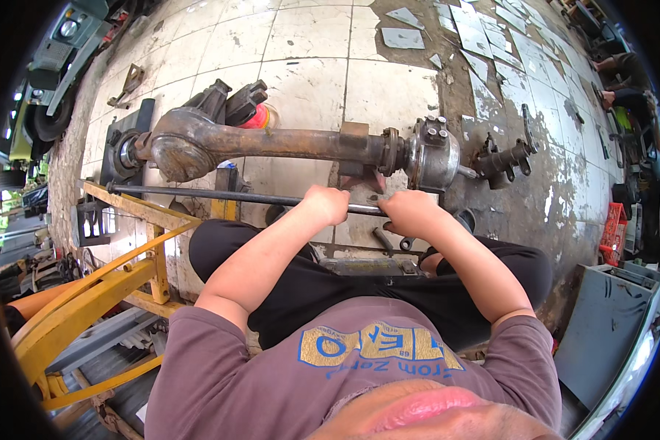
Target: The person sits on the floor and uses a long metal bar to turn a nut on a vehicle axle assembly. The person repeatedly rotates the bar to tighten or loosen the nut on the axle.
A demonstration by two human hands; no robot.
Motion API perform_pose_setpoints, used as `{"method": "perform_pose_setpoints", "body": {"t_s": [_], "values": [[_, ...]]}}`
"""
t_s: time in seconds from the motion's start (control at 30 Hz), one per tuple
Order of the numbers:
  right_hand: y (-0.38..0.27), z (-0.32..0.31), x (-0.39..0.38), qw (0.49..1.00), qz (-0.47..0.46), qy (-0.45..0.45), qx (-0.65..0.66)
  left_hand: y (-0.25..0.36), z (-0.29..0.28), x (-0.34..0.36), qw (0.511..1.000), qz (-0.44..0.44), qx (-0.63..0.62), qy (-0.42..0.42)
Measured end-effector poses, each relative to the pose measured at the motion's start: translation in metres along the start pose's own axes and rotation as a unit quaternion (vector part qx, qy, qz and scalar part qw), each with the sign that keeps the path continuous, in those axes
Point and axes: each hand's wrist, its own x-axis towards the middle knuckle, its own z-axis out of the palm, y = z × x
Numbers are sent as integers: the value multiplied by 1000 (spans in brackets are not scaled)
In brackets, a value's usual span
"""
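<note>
A long dark metal rod lies crosswise in front of me, its left end above a yellow frame. My left hand is closed round it near its right part. Close by, my right hand grips the rod toward its right end, which that hand partly hides. Just beyond the rod rests a rusty vehicle axle with a round differential housing on the left. A greasy metal knuckle forms its right end.
At my left stands a yellow metal frame. A dark cylindrical part lies right of the axle. Broken tiles litter the far floor. A grey metal cabinet and red crate stand on the right. Vehicles are at far left.
</note>
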Motion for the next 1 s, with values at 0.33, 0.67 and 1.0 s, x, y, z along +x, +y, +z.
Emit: {"method": "perform_pose_setpoints", "body": {"t_s": [0.33,0.67,1.0], "values": [[-9,-1,-7,999,-18,33,-26,-1,1,4,1000,0,0,1],[-4,7,6,999,6,-22,-28,-1,2,1,1000,2,1,-2],[-9,-4,-7,999,-24,32,-33,-1,1,2,1000,-5,-9,-11]]}}
